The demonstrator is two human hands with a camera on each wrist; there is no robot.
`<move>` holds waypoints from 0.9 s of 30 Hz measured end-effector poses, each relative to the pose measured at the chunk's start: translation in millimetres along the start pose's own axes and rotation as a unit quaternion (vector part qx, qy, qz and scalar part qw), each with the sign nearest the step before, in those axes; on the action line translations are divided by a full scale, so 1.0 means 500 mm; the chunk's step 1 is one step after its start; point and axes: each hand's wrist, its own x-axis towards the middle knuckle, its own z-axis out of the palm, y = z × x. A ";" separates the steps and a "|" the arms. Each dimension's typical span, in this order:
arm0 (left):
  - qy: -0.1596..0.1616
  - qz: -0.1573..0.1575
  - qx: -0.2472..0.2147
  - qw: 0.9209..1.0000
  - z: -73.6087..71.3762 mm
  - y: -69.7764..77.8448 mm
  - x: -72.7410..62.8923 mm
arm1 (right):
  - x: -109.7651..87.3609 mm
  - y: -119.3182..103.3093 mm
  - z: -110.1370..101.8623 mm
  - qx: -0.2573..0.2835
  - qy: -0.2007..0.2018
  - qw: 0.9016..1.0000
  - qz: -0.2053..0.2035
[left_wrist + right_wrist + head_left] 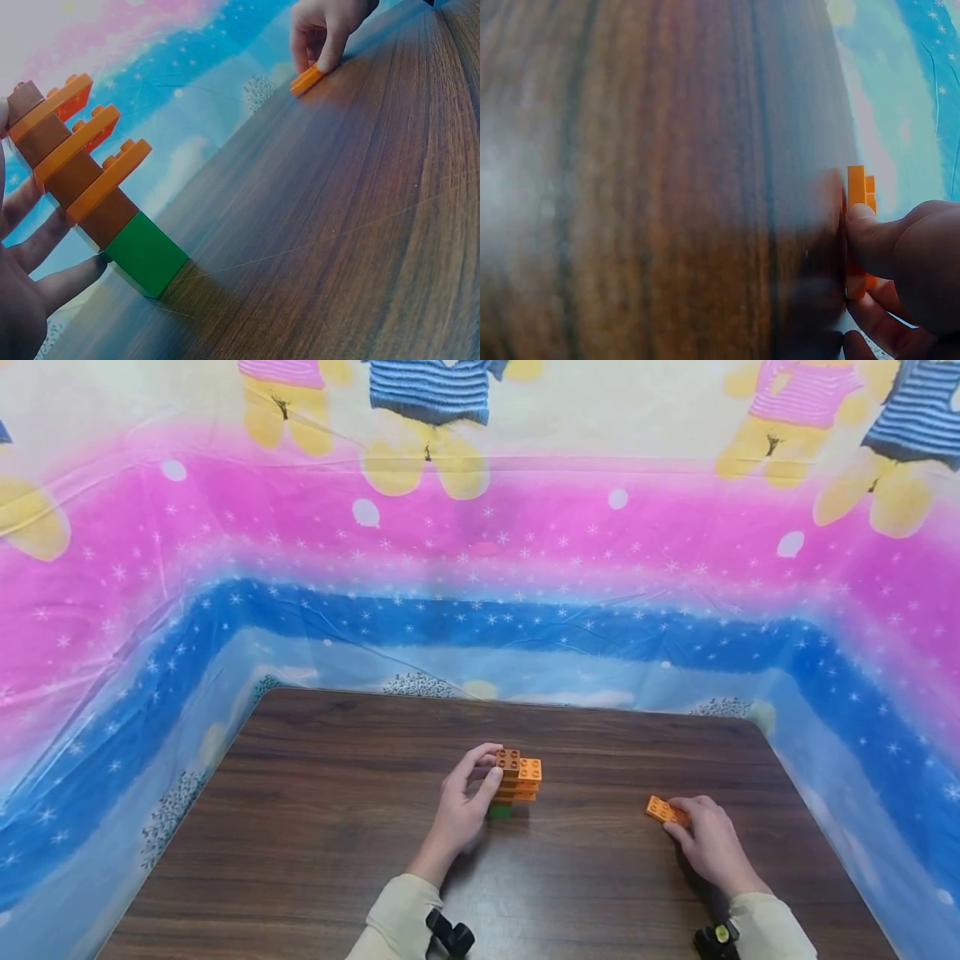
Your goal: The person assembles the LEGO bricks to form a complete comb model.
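Observation:
Near the middle of the table, my left hand (462, 797) grips a tower of toy building bricks (508, 764) from its left side. In the left wrist view a green brick (146, 255) forms the tower's base on the tabletop. Above it, brown bricks (106, 217) alternate with flat orange bricks (109, 180) that stick out to one side; a brown one tops the stack. Off to the right, my right hand (712, 841) pinches a loose flat orange brick (660, 809) between thumb and fingers, low over the table. Part of that brick is covered by the fingers.
Both hands work over a dark wood-grain table (315, 827). Behind it and along its sides hangs a patterned cloth (480, 543) in pink and blue. A black device (450, 933) is strapped to the left wrist, another (716, 938) to the right.

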 end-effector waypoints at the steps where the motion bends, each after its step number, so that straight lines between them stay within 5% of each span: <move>1: 0.000 0.000 0.000 1.000 0.000 0.000 0.000 | 0.000 0.000 0.000 0.000 0.000 1.000 0.000; 27: -0.002 0.015 0.007 1.000 -0.001 0.007 0.000 | 0.006 -0.017 0.000 0.036 -0.002 0.999 0.018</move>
